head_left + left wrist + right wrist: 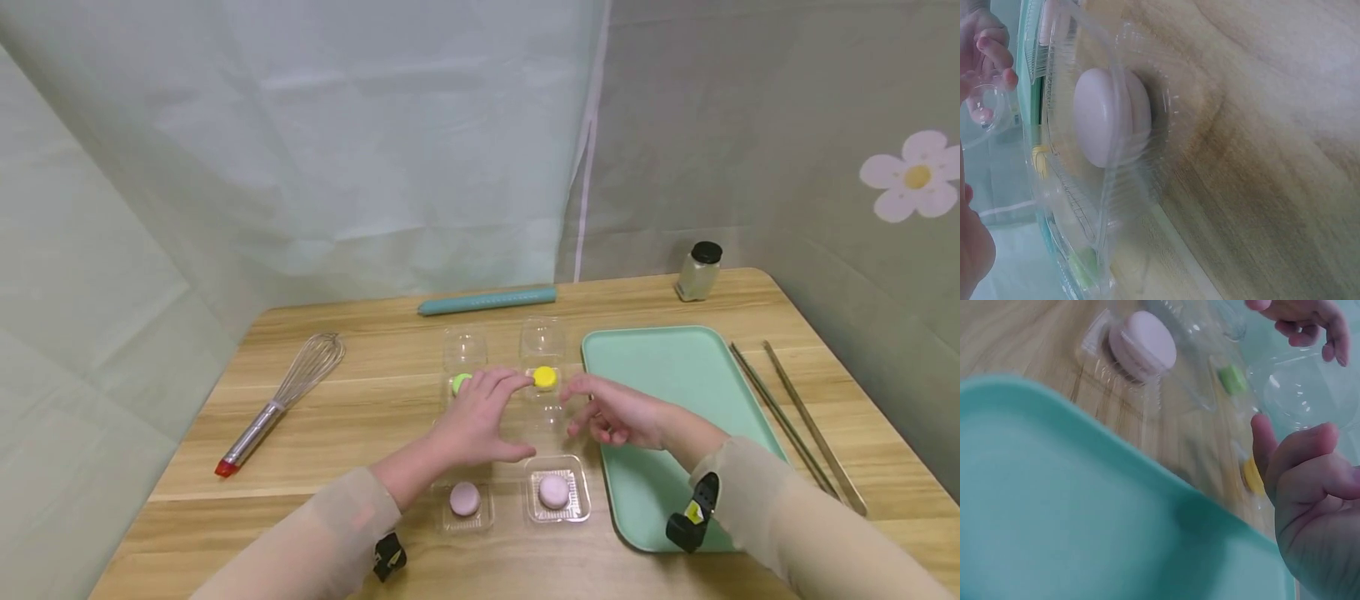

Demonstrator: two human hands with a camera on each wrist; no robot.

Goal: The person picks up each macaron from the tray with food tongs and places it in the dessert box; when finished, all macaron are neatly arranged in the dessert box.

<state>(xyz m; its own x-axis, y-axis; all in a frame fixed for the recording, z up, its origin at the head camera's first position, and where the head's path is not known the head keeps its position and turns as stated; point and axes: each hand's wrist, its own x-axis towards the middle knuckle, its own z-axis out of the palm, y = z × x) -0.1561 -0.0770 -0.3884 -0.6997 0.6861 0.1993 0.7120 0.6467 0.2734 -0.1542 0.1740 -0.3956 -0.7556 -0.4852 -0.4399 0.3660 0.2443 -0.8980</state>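
On the left, a wire whisk [277, 406] lies on the wooden table [337, 442], its red-tipped handle toward you. To its right, a green macaron [461, 382] shows partly behind your left hand [476, 425], and a pale pink macaron [464, 499] sits nearer you in a clear box [487, 525]. Your left hand hovers between them, thumb spread wide from the fingers, with nothing visible in its grip. Beyond it, a teal bar [487, 302] lies by the far edge. Next, a yellow macaron [544, 377] rests just beside your left fingertips; nearer you, a second pink macaron [553, 492] sits in an open tub [557, 520]. A clear lid [549, 415] shows between your hands; whether either touches it, you cannot tell. Your right hand [618, 412], fingers loosely bent and apart, hangs above the mint tray [675, 354]. A black-capped jar [699, 273] stands beyond; two slim sticks [813, 425] lie rightmost
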